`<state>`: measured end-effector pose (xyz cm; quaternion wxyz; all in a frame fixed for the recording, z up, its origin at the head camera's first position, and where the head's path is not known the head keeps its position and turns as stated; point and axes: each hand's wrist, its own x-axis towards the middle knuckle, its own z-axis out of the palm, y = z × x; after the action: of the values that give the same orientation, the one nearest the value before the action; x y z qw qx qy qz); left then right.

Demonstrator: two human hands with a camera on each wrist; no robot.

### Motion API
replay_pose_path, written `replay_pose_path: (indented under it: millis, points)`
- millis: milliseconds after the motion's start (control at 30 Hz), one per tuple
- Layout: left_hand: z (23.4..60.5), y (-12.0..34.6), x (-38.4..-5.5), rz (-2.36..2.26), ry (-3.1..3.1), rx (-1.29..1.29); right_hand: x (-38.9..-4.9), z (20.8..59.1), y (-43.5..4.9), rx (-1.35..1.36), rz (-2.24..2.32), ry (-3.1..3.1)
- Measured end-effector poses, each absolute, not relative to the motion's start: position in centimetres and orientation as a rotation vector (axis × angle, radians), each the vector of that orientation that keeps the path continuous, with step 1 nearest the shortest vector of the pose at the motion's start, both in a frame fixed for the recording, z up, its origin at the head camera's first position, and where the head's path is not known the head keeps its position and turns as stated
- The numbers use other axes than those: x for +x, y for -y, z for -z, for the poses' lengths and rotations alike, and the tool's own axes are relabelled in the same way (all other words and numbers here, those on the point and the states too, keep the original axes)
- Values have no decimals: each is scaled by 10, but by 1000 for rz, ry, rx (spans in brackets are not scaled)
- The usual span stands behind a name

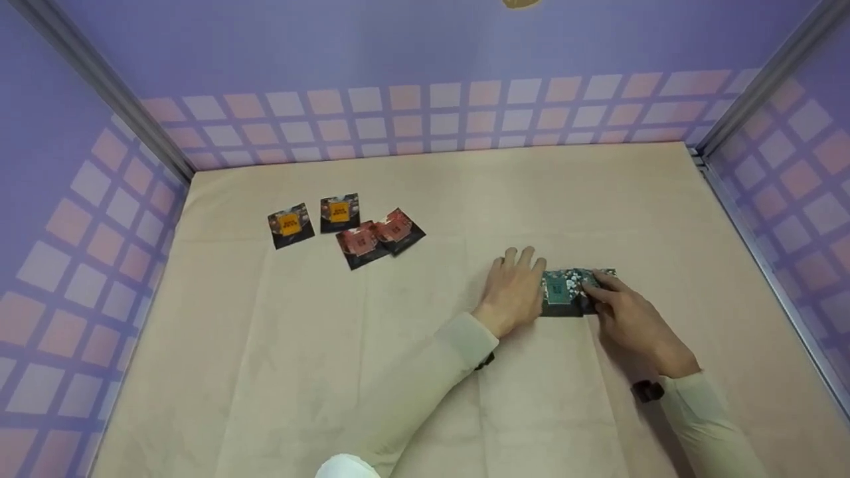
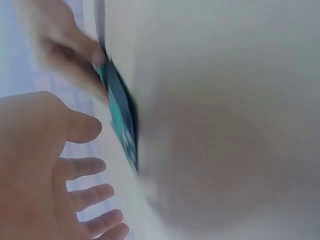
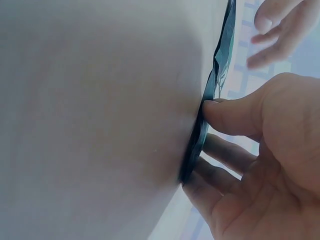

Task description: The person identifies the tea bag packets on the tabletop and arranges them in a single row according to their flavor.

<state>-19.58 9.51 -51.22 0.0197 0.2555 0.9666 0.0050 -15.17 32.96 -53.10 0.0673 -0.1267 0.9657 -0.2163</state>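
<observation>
Two flat square packets with green printed fronts lie side by side on the cloth at the right in the head view: a left green packet (image 1: 558, 289) and a right green packet (image 1: 588, 307), overlapping at the edge. My right hand (image 1: 634, 325) grips the right one, thumb on its near side and fingers at its far edge, as the right wrist view shows. My left hand (image 1: 512, 289) hovers beside the left packet's left edge. In the left wrist view its fingers (image 2: 95, 197) are spread and hold nothing.
Two packets with yellow labels, a left one (image 1: 290, 226) and a right one (image 1: 340, 212), lie at the back left. Two red-labelled packets, one (image 1: 360, 244) partly under the other (image 1: 398, 231), lie near them. Checked walls (image 1: 425, 60) enclose the cloth-covered table (image 1: 299, 365).
</observation>
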Motion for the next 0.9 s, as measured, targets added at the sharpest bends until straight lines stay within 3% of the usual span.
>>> replay_pose_path:
  millis: [533,900]
  points:
    - [511,10,-250,-285,-3115,413,-153,531,-329,-445,660,-2940]
    - [517,61,-271,-358,-3140,124,-150,532,-329,-434,657,-2923]
